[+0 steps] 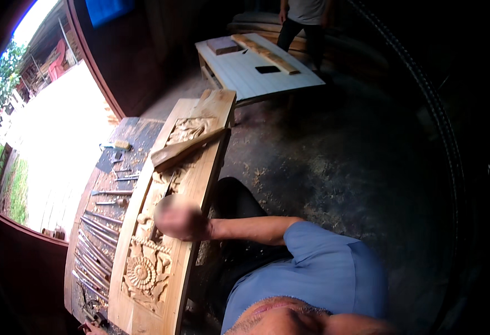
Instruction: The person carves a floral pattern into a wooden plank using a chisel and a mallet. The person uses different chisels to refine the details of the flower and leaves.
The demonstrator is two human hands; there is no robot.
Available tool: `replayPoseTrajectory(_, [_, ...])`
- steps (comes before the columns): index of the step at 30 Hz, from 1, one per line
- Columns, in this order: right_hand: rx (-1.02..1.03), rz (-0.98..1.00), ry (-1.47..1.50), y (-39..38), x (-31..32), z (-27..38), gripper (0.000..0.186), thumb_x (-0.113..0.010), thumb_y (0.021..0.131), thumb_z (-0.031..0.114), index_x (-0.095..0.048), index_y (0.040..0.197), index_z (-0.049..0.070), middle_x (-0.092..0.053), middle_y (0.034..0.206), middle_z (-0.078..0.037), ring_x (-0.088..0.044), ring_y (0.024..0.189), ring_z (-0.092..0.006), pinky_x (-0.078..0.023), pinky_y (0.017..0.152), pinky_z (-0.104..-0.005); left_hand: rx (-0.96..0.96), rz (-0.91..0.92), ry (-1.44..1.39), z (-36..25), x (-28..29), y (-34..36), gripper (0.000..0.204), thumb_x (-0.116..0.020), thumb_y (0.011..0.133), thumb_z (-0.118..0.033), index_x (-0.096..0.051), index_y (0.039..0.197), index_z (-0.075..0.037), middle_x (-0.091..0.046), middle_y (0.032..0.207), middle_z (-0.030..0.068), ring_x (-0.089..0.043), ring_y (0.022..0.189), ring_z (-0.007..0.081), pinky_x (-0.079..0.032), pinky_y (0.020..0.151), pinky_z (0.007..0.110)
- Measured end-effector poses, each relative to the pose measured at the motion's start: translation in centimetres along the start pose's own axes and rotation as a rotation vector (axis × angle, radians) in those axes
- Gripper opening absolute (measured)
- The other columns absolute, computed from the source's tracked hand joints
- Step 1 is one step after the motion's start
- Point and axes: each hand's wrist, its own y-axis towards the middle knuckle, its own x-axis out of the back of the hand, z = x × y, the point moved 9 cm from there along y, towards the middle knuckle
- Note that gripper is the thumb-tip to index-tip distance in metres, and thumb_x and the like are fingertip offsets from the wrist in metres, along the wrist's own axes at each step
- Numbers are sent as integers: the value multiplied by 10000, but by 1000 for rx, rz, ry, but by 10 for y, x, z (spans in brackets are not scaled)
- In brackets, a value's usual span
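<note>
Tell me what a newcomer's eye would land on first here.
Most likely the long, pale wooden panel slanting through the left half, with a round carved flower near its lower end. Then perhaps the slender hand tools lying on the dark wooden bench left of it, and the bright sunlit opening beyond.

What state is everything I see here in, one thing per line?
Carved wooden panel: face up, relief showing.
Club-shaped wooden piece: lying across the panel.
Slender tools: lying loosely side by side.
Workbench: cluttered.
Doorway: open.
Plank: lying flat on the white-topped table.
Right hand: over the panel, blurred, grip unclear.
</note>
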Motion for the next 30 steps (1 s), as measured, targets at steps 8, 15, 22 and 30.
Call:
replayPoseTrajectory(8, [-71,35,15,10,-6,11,222,-789,829,111,-742,1043,74,-733,1050,-74,-713,1037,-251,-602,873,-361,-3,22,-492,-151,-51,-73,263,-702,1073,-308,-707,1111,-48,-735,849,85,-681,553,152,-524,461,263])
replayPoseTrajectory(15, [-169,274,105,21,-20,7,263,-786,831,106,-729,1080,43,-737,1191,-100,-677,1244,-310,-579,1037,-376,95,118,-594,-160,-73,-113,272,-669,1095,-309,-628,1232,-78,-742,866,103,-694,565,159,-573,482,261])
replayPoseTrajectory(22, [-145,99,-85,-12,-74,-33,204,-619,951,155,-665,1140,93,-651,1097,-78,-648,1087,-244,-541,957,-396,24,127,-653,-156,-98,-136,314,-618,1124,-203,-622,1402,-57,-741,1011,104,-724,741,159,-624,672,261])
replayPoseTrajectory(30, [15,287,-288,-32,-120,-101,237,-611,895,142,-673,1106,55,-629,1085,-86,-609,1105,-303,-510,1000,-474,32,263,-544,-144,-113,-147,217,-643,1110,-169,-698,1269,-32,-770,1057,90,-684,746,126,-541,648,240])
